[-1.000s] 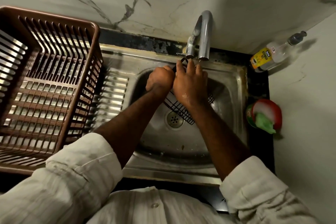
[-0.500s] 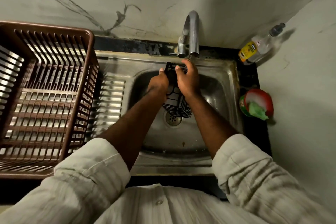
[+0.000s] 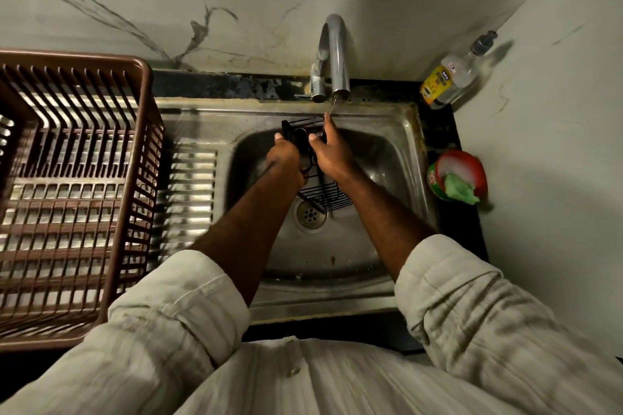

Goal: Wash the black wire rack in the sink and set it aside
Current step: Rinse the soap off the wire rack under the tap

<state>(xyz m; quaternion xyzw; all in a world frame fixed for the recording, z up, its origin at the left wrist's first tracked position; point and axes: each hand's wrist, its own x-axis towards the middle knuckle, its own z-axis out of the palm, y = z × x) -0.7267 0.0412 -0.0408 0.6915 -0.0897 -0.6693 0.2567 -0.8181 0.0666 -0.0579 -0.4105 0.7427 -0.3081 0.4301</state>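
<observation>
Pale striped buttoned shirt (image 3: pixel 323 381) with rolled-up sleeves (image 3: pixel 178 307).

To your left a brown slatted dish basket (image 3: pixel 67 57), far right corner a dishwash bottle (image 3: pixel 451 77), nearer you a red tub (image 3: pixel 472 165) holding a green scrubber (image 3: pixel 458 190).

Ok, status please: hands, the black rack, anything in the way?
Left hand, right hand: both grip black wire rack. Rack above sink, under tap. Brown basket left, apart.

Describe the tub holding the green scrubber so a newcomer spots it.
Find the stainless steel sink; follow the black counter strip on its right. Nearer the person than the clear yellow-labelled dishwash bottle sits a round red tub. It alone holds a green scrub pad.
</observation>
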